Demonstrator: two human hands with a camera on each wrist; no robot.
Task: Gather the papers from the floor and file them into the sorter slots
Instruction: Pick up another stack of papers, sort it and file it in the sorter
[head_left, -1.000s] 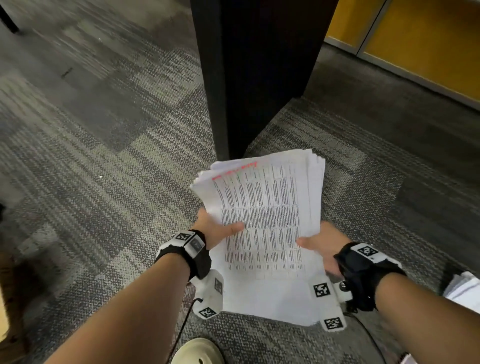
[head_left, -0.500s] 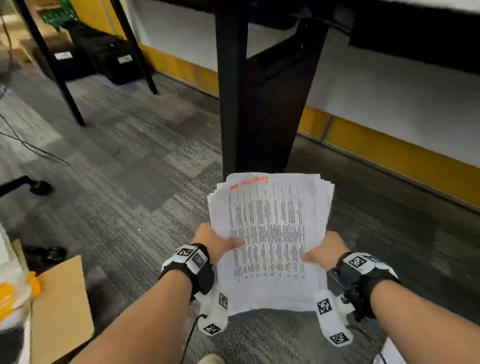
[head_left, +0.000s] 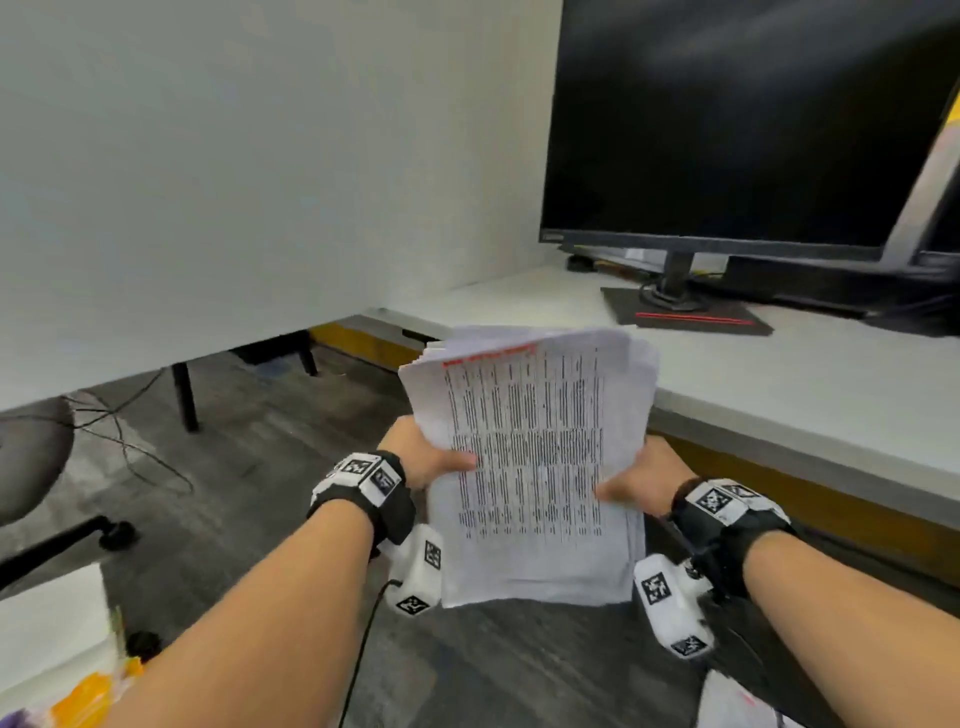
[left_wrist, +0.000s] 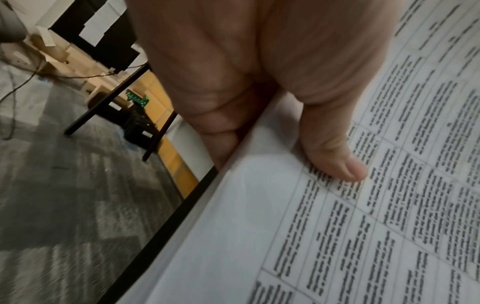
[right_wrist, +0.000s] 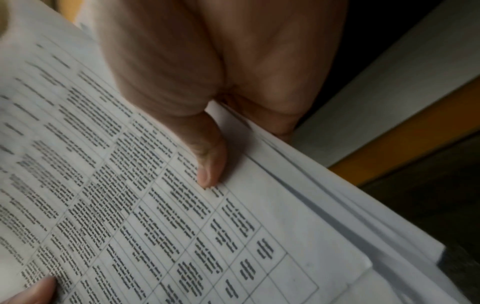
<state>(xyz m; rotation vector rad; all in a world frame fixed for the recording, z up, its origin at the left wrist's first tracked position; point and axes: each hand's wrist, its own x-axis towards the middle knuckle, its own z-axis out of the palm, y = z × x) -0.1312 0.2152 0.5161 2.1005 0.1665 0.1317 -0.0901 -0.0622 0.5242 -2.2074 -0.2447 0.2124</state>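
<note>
A thick stack of printed papers (head_left: 535, 457), the top sheet a table of black text with a red heading, is held in the air in front of me. My left hand (head_left: 431, 460) grips its left edge, thumb on top and fingers underneath. My right hand (head_left: 636, 480) grips the right edge the same way. In the left wrist view the left hand (left_wrist: 285, 123) pinches the papers (left_wrist: 337, 236). The right wrist view shows the right hand (right_wrist: 207, 144) pinching the papers (right_wrist: 155, 205), whose sheets fan out at the edge. No sorter is in view.
A white desk (head_left: 779, 395) stands just beyond the papers, with a dark monitor (head_left: 727, 119) and its stand on it. A white partition (head_left: 234, 156) fills the left. Grey carpet (head_left: 249, 467) with cables and a chair base lies lower left. More paper (head_left: 737, 701) lies at the bottom right.
The view has risen from the floor and desk leg to the desk top and monitor. The stack has come up with both hands, still held at its two sides.
</note>
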